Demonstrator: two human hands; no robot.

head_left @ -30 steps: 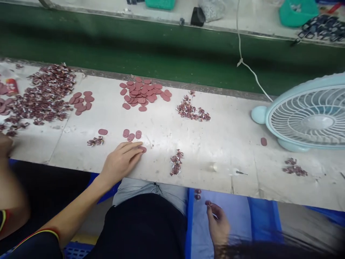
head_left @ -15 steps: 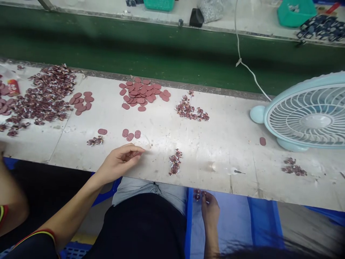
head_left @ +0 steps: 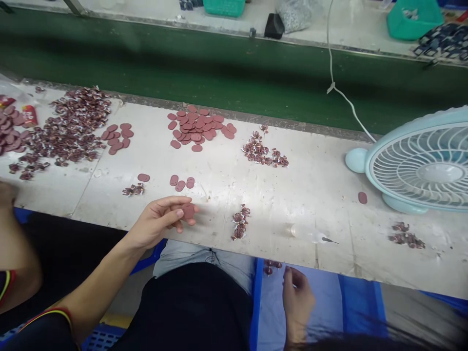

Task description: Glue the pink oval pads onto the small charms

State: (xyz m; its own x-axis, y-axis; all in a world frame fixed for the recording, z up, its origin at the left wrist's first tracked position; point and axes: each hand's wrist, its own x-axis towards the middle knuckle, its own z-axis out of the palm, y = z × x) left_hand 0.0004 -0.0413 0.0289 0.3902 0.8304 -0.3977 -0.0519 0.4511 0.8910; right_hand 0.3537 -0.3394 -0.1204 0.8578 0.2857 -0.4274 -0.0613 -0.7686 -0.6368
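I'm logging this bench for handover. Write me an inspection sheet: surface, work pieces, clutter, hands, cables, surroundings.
Surface: white worktop, scuffed and specked.
Work pieces: oval discs, piled and scattered; small brown-and-white pieces, heaped at left, smaller clusters rightward.
Clutter: red packet; translucent bottle-like item with a dark tip, lying down.
Hands: left hand holds a disc; right hand over the blue bin, grasp unclear.
Cables: white cord running from the far bench toward the fan.
Surroundings: co-worker's arm at far left; green bin on far bench.
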